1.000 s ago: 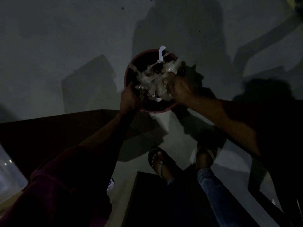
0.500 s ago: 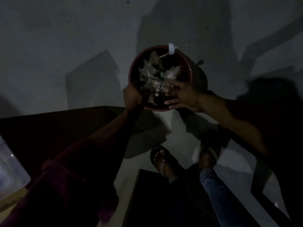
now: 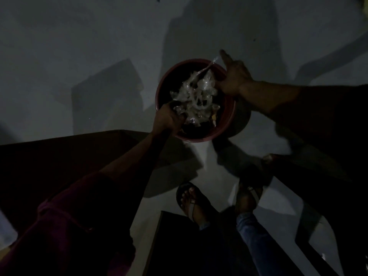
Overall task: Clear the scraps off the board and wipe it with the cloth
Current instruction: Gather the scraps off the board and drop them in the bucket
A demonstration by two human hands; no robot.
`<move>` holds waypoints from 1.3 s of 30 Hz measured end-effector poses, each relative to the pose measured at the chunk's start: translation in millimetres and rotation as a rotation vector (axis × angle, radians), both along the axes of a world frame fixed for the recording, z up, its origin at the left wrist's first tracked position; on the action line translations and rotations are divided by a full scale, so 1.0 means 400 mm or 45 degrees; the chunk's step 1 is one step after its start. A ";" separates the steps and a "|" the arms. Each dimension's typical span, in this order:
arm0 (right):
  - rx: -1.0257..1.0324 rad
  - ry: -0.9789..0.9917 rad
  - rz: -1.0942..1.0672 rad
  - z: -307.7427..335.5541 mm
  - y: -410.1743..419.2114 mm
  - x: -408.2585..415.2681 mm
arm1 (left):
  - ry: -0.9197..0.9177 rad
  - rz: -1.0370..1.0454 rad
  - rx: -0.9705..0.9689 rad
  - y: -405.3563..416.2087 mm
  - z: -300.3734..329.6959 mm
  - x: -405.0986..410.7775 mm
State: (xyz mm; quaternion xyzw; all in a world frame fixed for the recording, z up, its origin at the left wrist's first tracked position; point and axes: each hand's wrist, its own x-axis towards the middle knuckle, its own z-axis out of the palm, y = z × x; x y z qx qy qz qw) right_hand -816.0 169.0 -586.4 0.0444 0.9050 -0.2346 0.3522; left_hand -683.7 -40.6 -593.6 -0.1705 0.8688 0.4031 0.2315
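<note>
A round red bin (image 3: 229,120) stands on the grey floor, seen from above in dim light. A tangle of pale, clear scraps (image 3: 197,94) lies inside it. My left hand (image 3: 167,119) is at the bin's near left rim, fingers curled into the lower end of the scraps. My right hand (image 3: 234,76) hovers over the far right rim with its fingers spread, and a thin clear strip (image 3: 211,64) runs from the pile up toward its fingertips. The board and the cloth are out of sight.
A dark table corner (image 3: 83,154) reaches in from the left, just short of the bin. Dark furniture edges (image 3: 310,176) run along the right and another dark slab (image 3: 179,246) lies at the bottom. My sandalled feet (image 3: 191,200) stand below the bin.
My right hand has let go of the scraps and lifted from the bin's near side to its far right rim, fingers spreading. The scraps have dropped deeper into the bin. My left hand stayed put.
</note>
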 end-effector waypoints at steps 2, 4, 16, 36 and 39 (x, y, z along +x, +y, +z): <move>-0.070 -0.007 0.054 -0.005 -0.006 -0.020 | -0.029 -0.020 -0.047 -0.016 0.010 -0.015; -0.119 0.085 0.100 -0.002 -0.014 -0.022 | -0.050 -0.013 -0.067 -0.026 0.012 -0.034; 0.030 -0.081 0.998 -0.042 -0.062 0.253 | -0.161 0.028 -0.015 -0.014 0.017 -0.007; -0.222 0.118 0.168 0.446 -0.019 0.241 | -0.125 -0.012 -0.149 0.032 0.468 0.007; -0.336 0.178 0.125 0.594 0.048 0.310 | -0.135 0.012 -0.093 0.060 0.616 0.084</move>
